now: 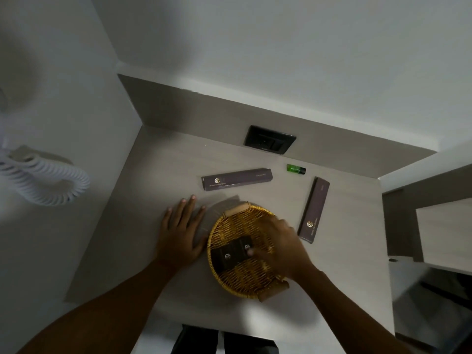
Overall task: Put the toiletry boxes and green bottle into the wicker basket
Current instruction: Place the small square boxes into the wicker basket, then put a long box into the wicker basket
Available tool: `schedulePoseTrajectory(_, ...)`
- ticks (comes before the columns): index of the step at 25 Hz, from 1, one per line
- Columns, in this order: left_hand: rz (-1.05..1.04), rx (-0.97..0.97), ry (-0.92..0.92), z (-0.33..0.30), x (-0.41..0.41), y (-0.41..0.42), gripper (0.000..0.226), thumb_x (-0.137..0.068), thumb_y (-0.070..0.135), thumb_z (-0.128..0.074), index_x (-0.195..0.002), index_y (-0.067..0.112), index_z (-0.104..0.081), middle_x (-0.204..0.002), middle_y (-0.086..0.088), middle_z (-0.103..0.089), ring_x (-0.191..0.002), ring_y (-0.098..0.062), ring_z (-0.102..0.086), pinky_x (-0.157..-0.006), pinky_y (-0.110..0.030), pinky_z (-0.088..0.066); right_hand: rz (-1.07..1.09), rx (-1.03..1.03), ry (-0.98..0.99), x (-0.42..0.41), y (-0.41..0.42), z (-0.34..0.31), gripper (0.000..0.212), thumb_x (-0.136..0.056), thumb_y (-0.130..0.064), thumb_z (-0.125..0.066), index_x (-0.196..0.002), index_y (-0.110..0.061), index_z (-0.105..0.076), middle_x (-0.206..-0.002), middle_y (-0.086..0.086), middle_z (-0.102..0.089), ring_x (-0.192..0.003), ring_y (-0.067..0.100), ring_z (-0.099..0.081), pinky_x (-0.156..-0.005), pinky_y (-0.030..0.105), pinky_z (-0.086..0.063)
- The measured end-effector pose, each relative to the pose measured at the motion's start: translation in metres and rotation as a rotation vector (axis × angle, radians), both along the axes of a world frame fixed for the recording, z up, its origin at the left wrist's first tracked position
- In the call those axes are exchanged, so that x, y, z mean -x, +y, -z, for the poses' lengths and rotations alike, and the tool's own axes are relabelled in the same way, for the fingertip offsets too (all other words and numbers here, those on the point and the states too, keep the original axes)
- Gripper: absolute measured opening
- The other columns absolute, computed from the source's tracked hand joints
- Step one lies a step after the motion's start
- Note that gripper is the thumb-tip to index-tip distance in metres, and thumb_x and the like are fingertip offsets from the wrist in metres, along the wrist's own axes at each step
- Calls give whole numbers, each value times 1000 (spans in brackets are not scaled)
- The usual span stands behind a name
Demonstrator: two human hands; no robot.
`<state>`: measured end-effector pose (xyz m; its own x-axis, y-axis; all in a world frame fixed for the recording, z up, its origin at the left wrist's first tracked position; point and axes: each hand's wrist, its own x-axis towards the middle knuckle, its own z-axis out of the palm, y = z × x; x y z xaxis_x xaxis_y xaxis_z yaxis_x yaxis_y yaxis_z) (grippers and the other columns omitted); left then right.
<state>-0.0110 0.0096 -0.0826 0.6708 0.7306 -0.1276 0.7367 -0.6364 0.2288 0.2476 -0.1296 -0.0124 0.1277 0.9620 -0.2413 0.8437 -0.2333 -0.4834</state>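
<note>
Two small dark boxes (233, 251) already lie in the wicker basket (229, 226); right hand (283, 249) is over them, fingers touching one, but whether its grip is closed on it can't be told. Left hand (181, 233) lies flat and spread on the table (166, 162) just beside the basket, holding nothing. Two long boxes remain on the table: one (237, 179) beyond the basket, one (314, 209) to its right. Green bottle (296, 169) lies on its side near the back wall. Boxes look like light, stiff card: pinch mid-length across the narrow sides. Bottle is probably smooth and may roll: take it around the body.
</note>
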Motion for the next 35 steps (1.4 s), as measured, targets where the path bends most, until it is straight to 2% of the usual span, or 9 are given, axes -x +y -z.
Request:
schedulePoseTrajectory(3, -8, -4, -22, 3, 1, -2, 82, -85, 59, -44, -155, 24, -22, -166, -13, -14, -153, -33, -11, -118, -59, -19, 651, -174, -102, -34, -12, -3, 57, -84, -62, -54, -121, -19, -50, -122, 10, -54, -107, 28, -51, -81, 41, -47)
schedulePoseTrajectory(5, -1, -8, -24, 3, 3, -3, 82, -85, 59, -44, -156, 24, -21, -166, -13, -14, -153, -32, -10, -118, -59, -19, 913, -53, -175, -48, -17, 4, 71, -78, -67, -56, -122, -11, -48, -124, 20, -52, -112, 40, -48, -86, 51, -47)
schedulePoseTrajectory(8, 0, -11, -22, 2, 5, -2, 79, -88, 62, -39, -155, 24, -23, -166, -14, -16, -152, -33, -12, -118, -59, -19, 950, 145, -70, -56, -17, 17, 69, -76, -55, -71, -121, -7, -51, -121, 20, -53, -111, 41, -52, -87, 52, -49)
schedulePoseTrajectory(12, -8, -17, -26, 1, 3, -2, 82, -84, 59, -45, -155, 23, -24, -166, -13, -16, -152, -33, -13, -117, -60, -20, 986, 46, 50, -87, -26, 7, 43, -78, -30, -76, -112, -6, -64, -108, 21, -68, -95, 40, -64, -83, 46, -53)
schedulePoseTrajectory(16, -22, -7, -11, 3, 3, -3, 83, -84, 63, -40, -155, 25, -22, -166, -11, -13, -153, -31, -10, -118, -60, -20, 772, -7, 171, -96, -60, -35, 43, -81, -21, -75, -120, -12, -59, -111, 8, -62, -90, 28, -65, -76, 48, -58)
schedulePoseTrajectory(21, -32, -8, -13, 2, 3, -3, 88, -79, 60, -52, -155, 25, -22, -166, -10, -12, -153, -30, -10, -118, -59, -19, 76, 14, -57, -80, -69, -76, 53, -73, -4, -79, -120, -25, -64, -112, -8, -54, -99, 14, -52, -80, 19, -44)
schedulePoseTrajectory(24, -35, 3, -21, -1, 3, -3, 89, -79, 57, -55, -155, 26, -20, -167, -8, -10, -154, -28, -7, -120, -58, -16, -173, 48, -178, -59, -53, -72, 50, -76, -7, -77, -120, -29, -65, -119, -4, -58, -107, 18, -49, -85, 23, -44)
schedulePoseTrajectory(29, -47, 6, -71, -4, 3, -3, 83, -81, 57, -53, -154, 24, -28, -166, -10, -15, -153, -29, -11, -120, -58, -17, -243, 191, -275, -48, -33, -51, 43, -88, -25, -64, -128, -40, -55, -138, -12, -44, -124, 13, -36, -92, 20, -31)
schedulePoseTrajectory(35, -33, 2, -90, -1, 2, -2, 84, -81, 58, -55, -153, 23, -29, -165, -12, -20, -152, -32, -16, -117, -60, -22, -222, 219, -123, -43, -25, -50, 46, -83, -47, -62, -127, -42, -51, -133, -15, -48, -119, 12, -44, -91, 25, -38)
